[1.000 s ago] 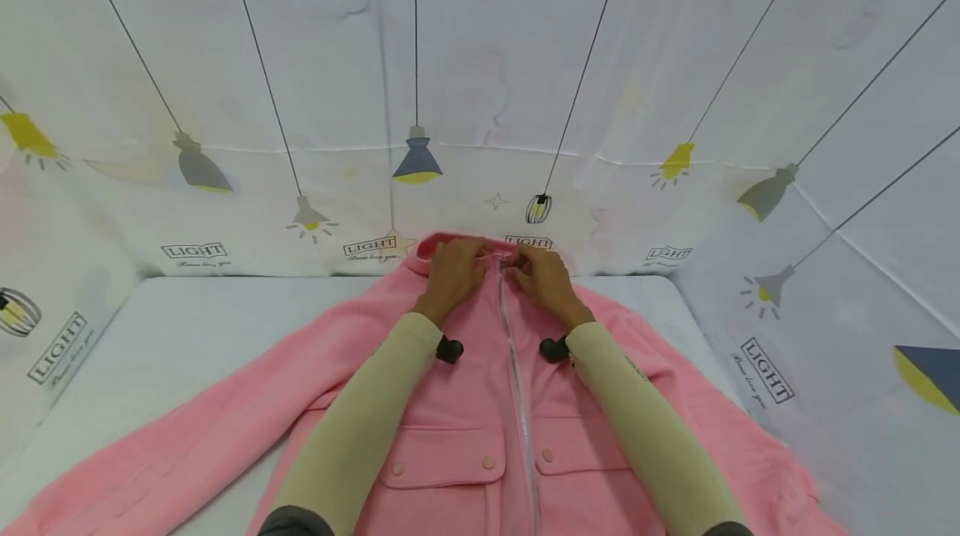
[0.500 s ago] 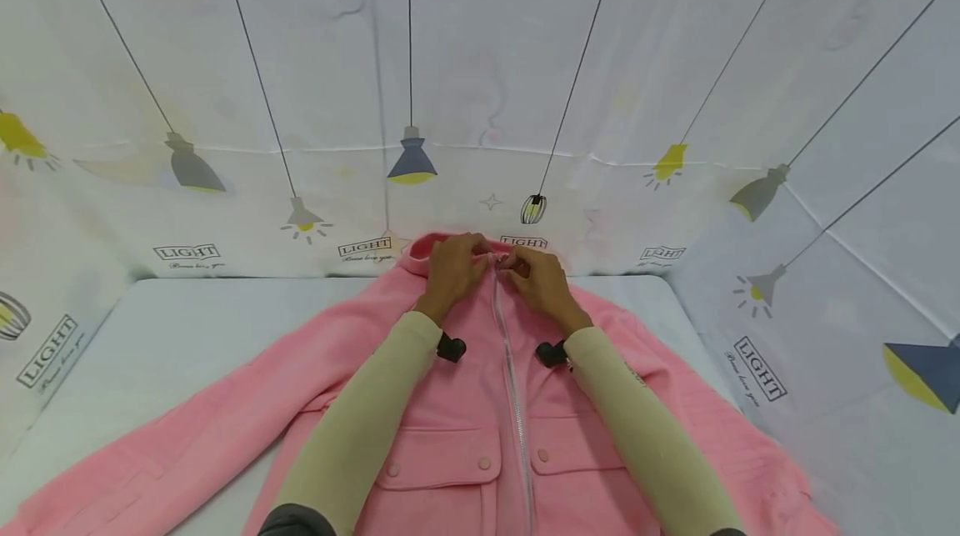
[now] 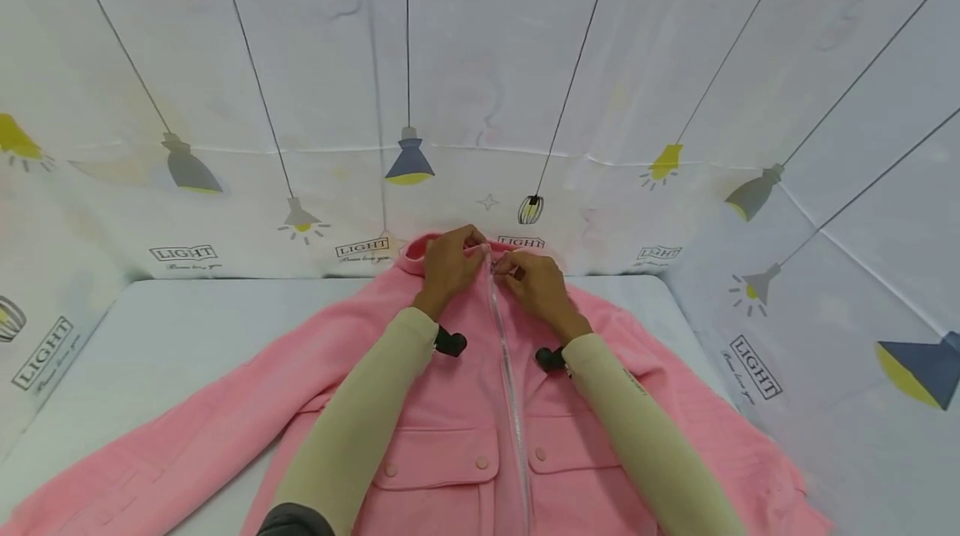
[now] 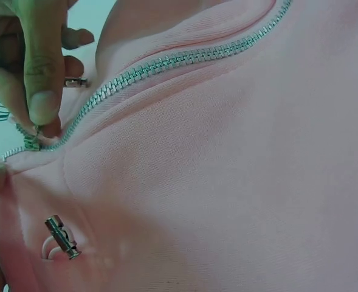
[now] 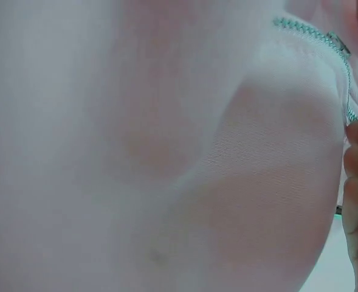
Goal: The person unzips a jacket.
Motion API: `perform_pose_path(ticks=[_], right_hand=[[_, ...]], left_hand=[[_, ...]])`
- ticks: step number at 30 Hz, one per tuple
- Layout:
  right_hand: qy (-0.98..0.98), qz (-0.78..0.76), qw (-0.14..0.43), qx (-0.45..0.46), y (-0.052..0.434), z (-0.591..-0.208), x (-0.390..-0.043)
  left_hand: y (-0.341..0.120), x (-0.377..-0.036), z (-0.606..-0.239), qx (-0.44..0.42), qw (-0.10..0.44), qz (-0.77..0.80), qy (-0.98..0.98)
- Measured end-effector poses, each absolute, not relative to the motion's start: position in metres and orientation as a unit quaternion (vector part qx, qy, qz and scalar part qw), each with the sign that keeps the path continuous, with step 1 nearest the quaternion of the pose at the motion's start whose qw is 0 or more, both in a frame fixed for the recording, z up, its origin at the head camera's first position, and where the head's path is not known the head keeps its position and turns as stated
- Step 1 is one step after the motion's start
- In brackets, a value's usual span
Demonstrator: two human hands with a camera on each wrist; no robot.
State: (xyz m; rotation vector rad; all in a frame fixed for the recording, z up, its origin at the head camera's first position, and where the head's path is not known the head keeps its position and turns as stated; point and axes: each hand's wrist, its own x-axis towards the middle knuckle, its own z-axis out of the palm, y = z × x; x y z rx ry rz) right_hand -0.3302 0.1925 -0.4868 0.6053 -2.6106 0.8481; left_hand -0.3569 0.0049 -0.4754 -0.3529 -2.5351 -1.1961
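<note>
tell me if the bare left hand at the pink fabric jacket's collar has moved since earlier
Yes, slightly upward: in the head view, the left hand now reaches a little higher above the straight back edge of the white tabletop than before.

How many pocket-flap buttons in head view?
3: outer button and inner button on left pocket flap, one button on right pocket flap; right forearm may hide another.

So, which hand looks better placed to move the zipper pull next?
Probably the right hand: it pinches the zipper pull near the collar. The left hand grips the collar's edge alongside, so it seems better suited to steadying.
</note>
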Motion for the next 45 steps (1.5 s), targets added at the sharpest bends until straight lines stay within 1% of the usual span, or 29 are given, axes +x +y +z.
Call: perform_pose_path(ticks=[7, 12, 18, 24, 29, 35, 45], right_hand=[[-0.901, 0.307, 0.195, 0.235, 0.195, -0.488, -0.32], [-0.9, 0.306, 0.201, 0.236, 0.197, -0.488, -0.314], [-0.905, 0.296, 0.191, 0.238, 0.2, -0.486, -0.308], [-0.913, 0.296, 0.168, 0.225, 0.199, -0.483, -0.299], [-0.917, 0.292, 0.156, 0.22, 0.2, -0.484, -0.292], [-0.918, 0.28, 0.162, 0.231, 0.201, -0.481, -0.286], [-0.921, 0.265, 0.143, 0.246, 0.204, -0.483, -0.272]], left_hand=[[0.004, -0.356, -0.477, -0.119, 0.156, -0.424, -0.884], [0.005, -0.357, -0.479, -0.11, 0.152, -0.421, -0.887], [0.007, -0.358, -0.479, -0.099, 0.141, -0.426, -0.888], [0.007, -0.359, -0.48, -0.09, 0.127, -0.435, -0.887], [0.006, -0.359, -0.479, -0.092, 0.136, -0.444, -0.881], [0.005, -0.361, -0.477, -0.095, 0.143, -0.444, -0.879], [0.002, -0.365, -0.475, -0.072, 0.133, -0.461, -0.874]])
